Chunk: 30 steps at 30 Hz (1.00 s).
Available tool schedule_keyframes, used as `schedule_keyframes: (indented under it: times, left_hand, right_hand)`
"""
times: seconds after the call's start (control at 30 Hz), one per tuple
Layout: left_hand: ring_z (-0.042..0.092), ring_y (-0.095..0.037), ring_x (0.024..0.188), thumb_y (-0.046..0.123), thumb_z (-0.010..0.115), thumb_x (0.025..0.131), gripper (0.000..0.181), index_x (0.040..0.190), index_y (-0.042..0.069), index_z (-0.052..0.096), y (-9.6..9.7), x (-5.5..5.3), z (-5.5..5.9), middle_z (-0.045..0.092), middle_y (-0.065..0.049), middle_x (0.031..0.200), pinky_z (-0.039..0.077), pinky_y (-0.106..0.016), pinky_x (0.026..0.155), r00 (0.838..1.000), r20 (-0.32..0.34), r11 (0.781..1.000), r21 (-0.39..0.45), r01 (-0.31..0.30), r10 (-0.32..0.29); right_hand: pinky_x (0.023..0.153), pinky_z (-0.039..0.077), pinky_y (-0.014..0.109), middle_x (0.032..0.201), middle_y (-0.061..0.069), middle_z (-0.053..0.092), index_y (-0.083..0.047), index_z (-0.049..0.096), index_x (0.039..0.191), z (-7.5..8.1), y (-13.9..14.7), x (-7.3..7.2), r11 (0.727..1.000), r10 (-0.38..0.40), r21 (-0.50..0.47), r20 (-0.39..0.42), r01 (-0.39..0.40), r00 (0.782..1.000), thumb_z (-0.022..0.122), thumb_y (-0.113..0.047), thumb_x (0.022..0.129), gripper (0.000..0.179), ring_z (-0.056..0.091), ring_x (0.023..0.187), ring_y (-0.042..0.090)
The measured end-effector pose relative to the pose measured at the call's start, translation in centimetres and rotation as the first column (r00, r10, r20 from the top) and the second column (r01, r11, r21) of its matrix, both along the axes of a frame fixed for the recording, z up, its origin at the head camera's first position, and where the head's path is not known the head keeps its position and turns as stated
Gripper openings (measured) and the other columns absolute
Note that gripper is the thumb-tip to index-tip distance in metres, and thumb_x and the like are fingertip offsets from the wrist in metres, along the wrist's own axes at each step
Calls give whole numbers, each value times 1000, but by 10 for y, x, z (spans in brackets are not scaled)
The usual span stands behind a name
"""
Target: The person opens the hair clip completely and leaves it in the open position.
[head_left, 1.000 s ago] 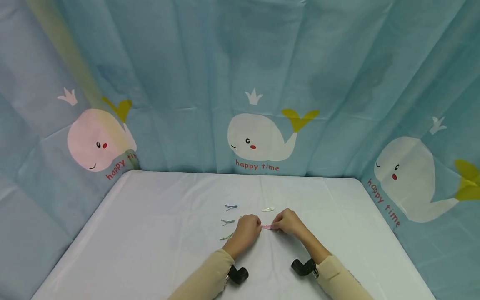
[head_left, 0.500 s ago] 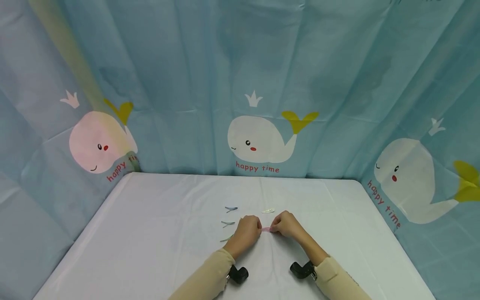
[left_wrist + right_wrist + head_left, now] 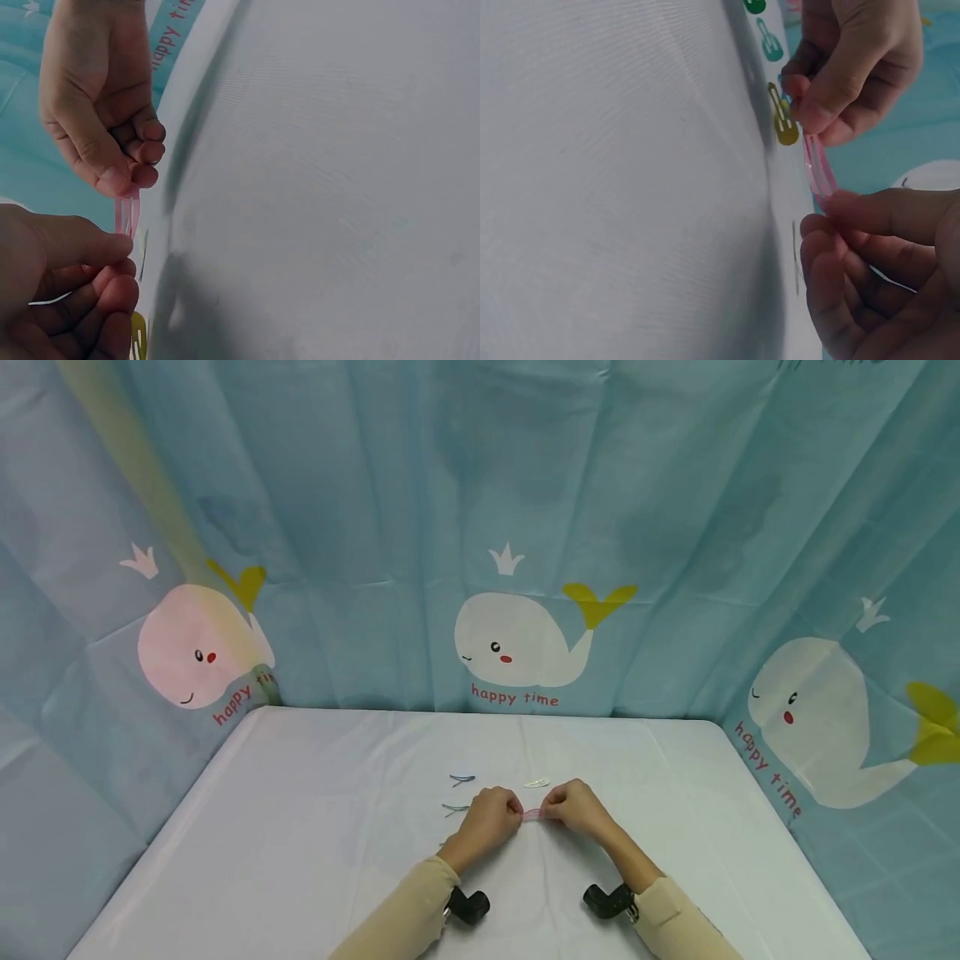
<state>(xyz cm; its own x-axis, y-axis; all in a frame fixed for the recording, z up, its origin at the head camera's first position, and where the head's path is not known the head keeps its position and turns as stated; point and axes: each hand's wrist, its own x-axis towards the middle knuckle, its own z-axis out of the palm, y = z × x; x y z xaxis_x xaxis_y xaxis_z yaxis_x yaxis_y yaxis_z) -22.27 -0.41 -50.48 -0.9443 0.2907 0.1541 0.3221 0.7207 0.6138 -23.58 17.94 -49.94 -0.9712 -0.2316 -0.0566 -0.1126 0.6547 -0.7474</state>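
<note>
A pink snap hair clip point(image 3: 532, 815) is stretched between my two hands, above the white table. My left hand point(image 3: 491, 817) pinches one end between thumb and fingertip. The other end is pinched the same way by my right hand point(image 3: 577, 806). In the right wrist view the clip point(image 3: 819, 166) shows two slim pink strips, with both tips hidden under fingers. Beyond it lie a yellow clip point(image 3: 784, 124) and a teal clip point(image 3: 770, 45). A pale clip point(image 3: 536, 782) lies just behind my hands.
Left of my left hand, a blue clip point(image 3: 462, 778) and a grey-green clip point(image 3: 454, 809) lie with their arms spread. A green clip is nearly covered by my left wrist. Black camera mounts point(image 3: 468, 907) sit at both wrists. A blue whale-print curtain point(image 3: 360, 527) surrounds the table point(image 3: 300, 827).
My left wrist and forearm have shifted slightly left, covering more of the green clip. Both hands keep pinching the pink clip, whose strips now look a little more bowed.
</note>
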Motion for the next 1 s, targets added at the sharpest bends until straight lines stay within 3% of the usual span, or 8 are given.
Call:
schedule_keyframes:
  times: [0.13,0.27,0.53,0.8,1.0]
  left_hand:
    - [49,-3,58,4,72,79,9,72,9,72,-5,1,7,64,4,63,41,-19,56,1000,25,998,60,-10,9]
    - [51,-2,59,2,72,80,6,75,7,72,-11,0,17,66,1,66,43,-17,57,1000,7,993,122,4,-5]
    - [56,-3,64,7,70,86,5,81,6,72,-25,-1,40,68,-2,72,47,-17,59,998,-54,970,241,35,-23]
    - [60,-6,69,9,69,88,4,86,7,72,-36,5,57,70,-2,78,51,-19,65,995,-100,947,317,59,-28]
    - [63,-7,69,10,70,88,4,87,7,73,-40,8,65,72,-5,80,52,-20,66,996,-80,919,389,62,-33]
  right_hand:
    - [55,44,25,64,0,62,-3,72,75,5,1,0,998,8,-69,18,-7,1000,69,-6,85,10,52,59,10]
    - [56,47,25,69,8,66,-2,73,79,12,1,0,988,32,-151,24,-28,999,69,-8,86,10,55,61,11]
    - [63,52,35,84,26,68,0,74,89,28,-2,1,961,52,-267,-55,-65,997,70,-16,89,17,59,67,13]
    - [66,54,33,79,13,70,-6,75,91,48,-11,7,944,39,-318,-160,-89,986,71,-18,89,13,61,68,14]
    - [66,54,32,84,18,72,-4,75,92,63,-15,13,931,42,-349,-189,-107,981,70,-17,89,14,62,70,14]
